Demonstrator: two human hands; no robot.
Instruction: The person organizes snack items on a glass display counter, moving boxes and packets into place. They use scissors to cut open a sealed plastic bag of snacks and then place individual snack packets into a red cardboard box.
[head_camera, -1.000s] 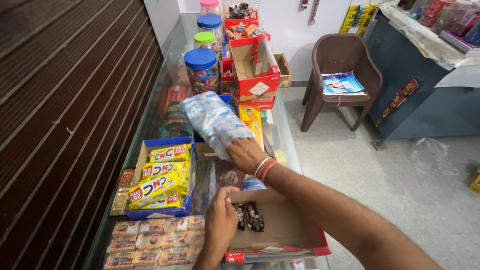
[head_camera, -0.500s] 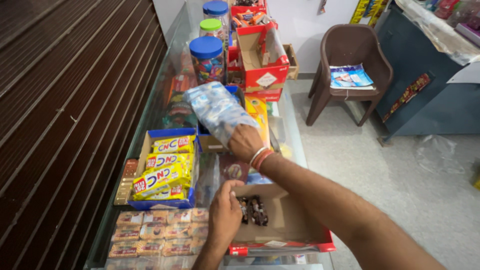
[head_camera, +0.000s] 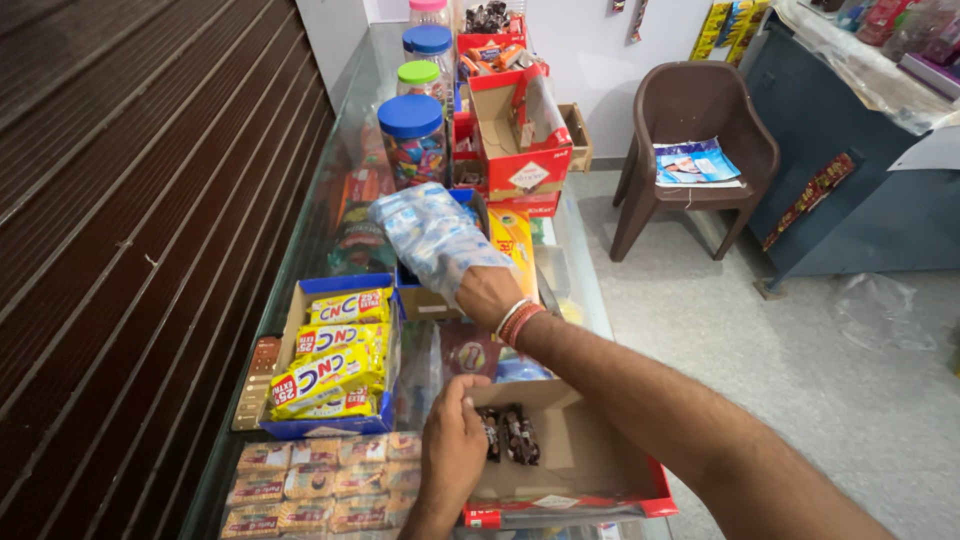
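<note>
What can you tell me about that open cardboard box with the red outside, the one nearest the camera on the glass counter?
The red-sided box is shallow, of plain brown cardboard inside and red outside, open at the top. It lies flat on the near end of the glass counter. It is almost bare: only a few small dark-wrapped sweets sit at its left end. The left hand rests on its left edge, fingers touching the sweets. The right forearm crosses above it.
</note>
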